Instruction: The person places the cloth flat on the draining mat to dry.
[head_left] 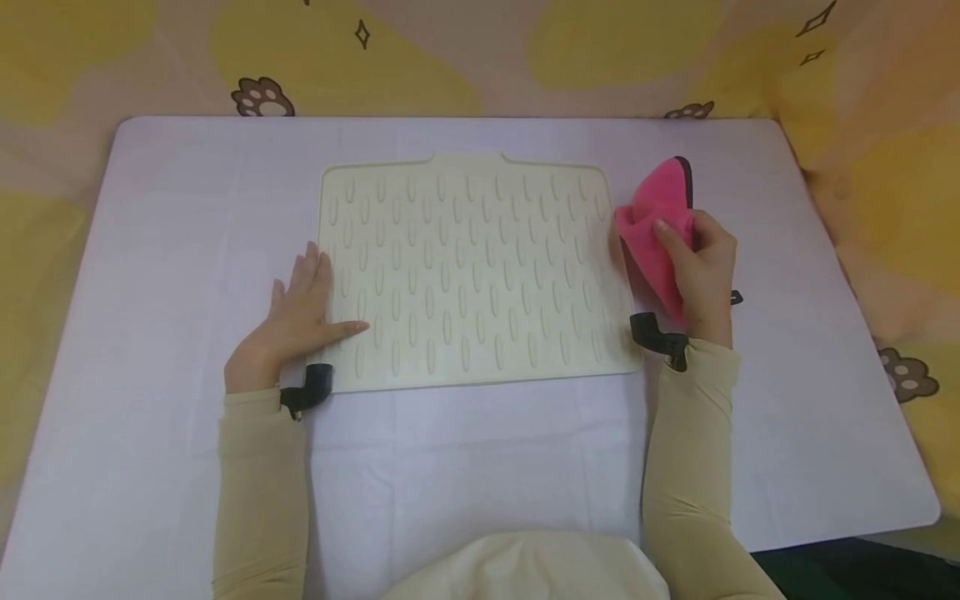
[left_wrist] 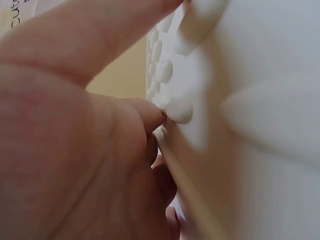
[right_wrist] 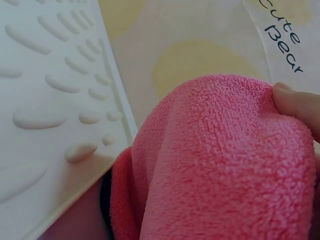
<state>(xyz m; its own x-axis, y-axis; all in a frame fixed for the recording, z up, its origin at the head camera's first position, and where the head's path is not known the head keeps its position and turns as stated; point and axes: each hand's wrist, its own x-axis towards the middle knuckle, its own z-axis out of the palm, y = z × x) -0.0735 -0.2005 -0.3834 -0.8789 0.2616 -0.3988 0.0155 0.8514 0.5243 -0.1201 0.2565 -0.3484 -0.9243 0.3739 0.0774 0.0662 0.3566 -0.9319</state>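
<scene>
A cream mat with rows of raised oval ridges (head_left: 480, 275) lies flat on the white table. My left hand (head_left: 292, 321) rests on its left edge, fingers extended and thumb stretched over the ridges. The left wrist view shows that palm (left_wrist: 100, 165) close beside the ridged surface. My right hand (head_left: 705, 267) pinches a pink cloth (head_left: 660, 242) with a dark border, just off the mat's right edge. In the right wrist view the fluffy cloth (right_wrist: 225, 165) fills the lower right, with the thumb (right_wrist: 295, 102) on it; the other fingers are mostly hidden.
The white table (head_left: 150, 250) extends on both sides of the mat. Behind it hangs a yellow and beige patterned fabric (head_left: 480, 58). Black wrist mounts (head_left: 307, 390) sit at both cuffs. Something dark green (head_left: 847, 571) shows at the lower right, below the table edge.
</scene>
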